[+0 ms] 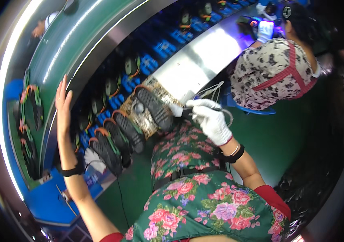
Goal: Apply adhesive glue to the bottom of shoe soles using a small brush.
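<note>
We sit at conveyor line [99, 44], curving from lower left to upper right. Row of shoe soles [119, 137] stands between our hands, on bench edge [196, 64] before belt. Our left hand [63, 107] raised left of soles, over belt edge. Our right hand [210, 119] right of soles, holding tool [184, 112] against nearest sole. More shoes [28, 117] on belt, far left. Co-worker [277, 68] sits behind us, upper right, at same bench.
</note>
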### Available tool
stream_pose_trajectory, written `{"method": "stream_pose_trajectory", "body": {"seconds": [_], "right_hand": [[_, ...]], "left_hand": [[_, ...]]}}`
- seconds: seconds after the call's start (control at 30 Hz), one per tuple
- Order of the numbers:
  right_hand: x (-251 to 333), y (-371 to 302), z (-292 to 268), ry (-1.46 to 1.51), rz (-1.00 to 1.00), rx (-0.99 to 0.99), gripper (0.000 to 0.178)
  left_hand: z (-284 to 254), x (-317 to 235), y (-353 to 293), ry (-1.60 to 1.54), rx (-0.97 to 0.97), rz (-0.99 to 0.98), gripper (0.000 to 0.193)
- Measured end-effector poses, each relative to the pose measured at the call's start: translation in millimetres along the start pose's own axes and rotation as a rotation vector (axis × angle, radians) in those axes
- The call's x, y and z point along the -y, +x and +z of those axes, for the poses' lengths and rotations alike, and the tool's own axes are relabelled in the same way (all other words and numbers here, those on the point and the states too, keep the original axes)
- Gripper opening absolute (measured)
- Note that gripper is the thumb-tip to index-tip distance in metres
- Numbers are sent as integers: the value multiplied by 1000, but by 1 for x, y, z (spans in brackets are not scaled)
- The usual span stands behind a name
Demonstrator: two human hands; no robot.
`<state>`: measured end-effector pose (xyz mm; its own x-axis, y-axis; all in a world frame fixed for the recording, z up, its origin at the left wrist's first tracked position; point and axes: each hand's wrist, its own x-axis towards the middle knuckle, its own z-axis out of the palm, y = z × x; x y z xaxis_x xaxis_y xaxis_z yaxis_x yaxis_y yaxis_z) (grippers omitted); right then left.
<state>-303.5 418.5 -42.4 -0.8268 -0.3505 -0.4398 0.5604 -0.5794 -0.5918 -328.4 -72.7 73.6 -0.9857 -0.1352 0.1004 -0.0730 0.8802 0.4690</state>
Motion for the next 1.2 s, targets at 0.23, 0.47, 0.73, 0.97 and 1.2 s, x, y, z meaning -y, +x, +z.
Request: {"method": "stream_pose_trajectory", "body": {"seconds": [0.23, 0.47, 0.73, 0.97, 1.2], "right_hand": [[-18, 8, -4, -17, 20, 41, 25], [-40, 2, 17, -89, -3, 16, 25], [-49, -9, 28, -330, -92, 116, 25], [-58, -21, 41, -567, -312, 294, 26], [-51, -38, 69, -913, -758, 687, 18]], "left_hand": [[183, -87, -161, -964, 171, -808, 56], [405, -23, -240, -1291, -16, -1414, 66], [373, -35, -202, -1817, -140, -1219, 34], [286, -77, -210, -1765, -178, -834, 50], [218, -95, -261, -2004, -199, -557, 35]]}}
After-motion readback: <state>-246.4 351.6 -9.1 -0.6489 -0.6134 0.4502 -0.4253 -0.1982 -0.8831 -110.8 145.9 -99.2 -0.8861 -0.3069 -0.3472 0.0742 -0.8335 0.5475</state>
